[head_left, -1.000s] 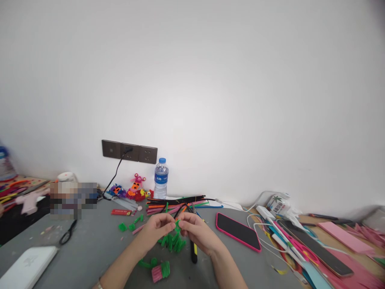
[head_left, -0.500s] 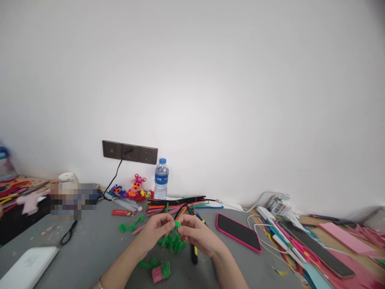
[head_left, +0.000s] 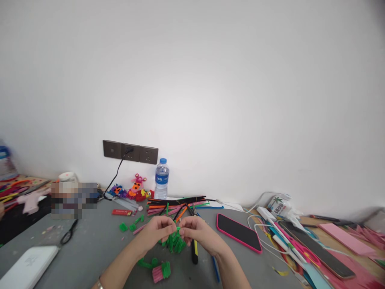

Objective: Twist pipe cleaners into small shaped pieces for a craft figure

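Note:
My left hand point(head_left: 158, 233) and my right hand point(head_left: 197, 234) meet at the middle of the desk, fingertips pinched. Between them is a small green pipe cleaner piece point(head_left: 178, 230), mostly hidden by the fingers. Just below lies a heap of green pipe cleaner pieces point(head_left: 176, 244). Closer to me rests a pink and green pipe cleaner shape point(head_left: 161, 272), with a curled green strip beside it. A tool with a black and yellow handle point(head_left: 195, 255) lies partly under my right hand. Small green coils point(head_left: 123, 227) sit left of my left hand.
Loose pipe cleaners point(head_left: 180, 204) lie behind my hands, near a water bottle point(head_left: 161, 180). A pink-edged phone point(head_left: 239, 233) is at the right, with white cables beyond it. At the left are a white box point(head_left: 30, 267) and a black loop point(head_left: 69, 233).
Both hands have dipped slightly, still together. The green piece between the fingertips shows less than before. A blue stick beside my right wrist has come into clearer view.

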Available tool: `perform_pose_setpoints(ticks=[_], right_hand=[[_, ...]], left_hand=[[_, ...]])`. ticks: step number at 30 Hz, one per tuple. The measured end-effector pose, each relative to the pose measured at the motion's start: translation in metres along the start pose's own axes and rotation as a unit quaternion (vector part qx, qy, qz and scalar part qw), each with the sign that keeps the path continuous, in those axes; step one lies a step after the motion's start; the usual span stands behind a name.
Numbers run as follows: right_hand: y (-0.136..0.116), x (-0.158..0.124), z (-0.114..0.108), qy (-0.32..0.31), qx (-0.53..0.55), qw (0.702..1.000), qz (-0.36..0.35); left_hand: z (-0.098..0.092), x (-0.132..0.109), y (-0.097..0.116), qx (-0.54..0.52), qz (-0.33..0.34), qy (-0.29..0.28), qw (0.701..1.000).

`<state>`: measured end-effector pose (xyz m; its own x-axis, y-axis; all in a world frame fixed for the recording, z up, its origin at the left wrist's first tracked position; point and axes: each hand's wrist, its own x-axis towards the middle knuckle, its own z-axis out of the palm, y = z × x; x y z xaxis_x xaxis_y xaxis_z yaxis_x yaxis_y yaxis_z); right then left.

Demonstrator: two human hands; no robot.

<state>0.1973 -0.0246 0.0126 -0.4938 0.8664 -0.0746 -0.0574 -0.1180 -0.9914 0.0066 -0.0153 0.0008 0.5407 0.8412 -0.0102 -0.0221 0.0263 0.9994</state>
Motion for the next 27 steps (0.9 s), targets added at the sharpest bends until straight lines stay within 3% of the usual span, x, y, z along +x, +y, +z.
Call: perform_pose_setpoints(ticks=[12, 22, 27], right_hand=[[0.0, -0.003, 0.0, -0.044, 0.041, 0.998, 0.016], [0.008, 0.006, 0.012, 0.016, 0.136, 0.991, 0.0], [0.008, 0.01, 0.021, 0.031, 0.18, 0.983, -0.005]], left_hand=[[0.002, -0.001, 0.005, -0.033, -0.014, 0.004, 0.999], [0.001, -0.003, 0.007, -0.111, -0.008, 0.029, 0.993], [-0.001, -0.004, 0.013, -0.101, 0.002, 0.061, 0.993]])
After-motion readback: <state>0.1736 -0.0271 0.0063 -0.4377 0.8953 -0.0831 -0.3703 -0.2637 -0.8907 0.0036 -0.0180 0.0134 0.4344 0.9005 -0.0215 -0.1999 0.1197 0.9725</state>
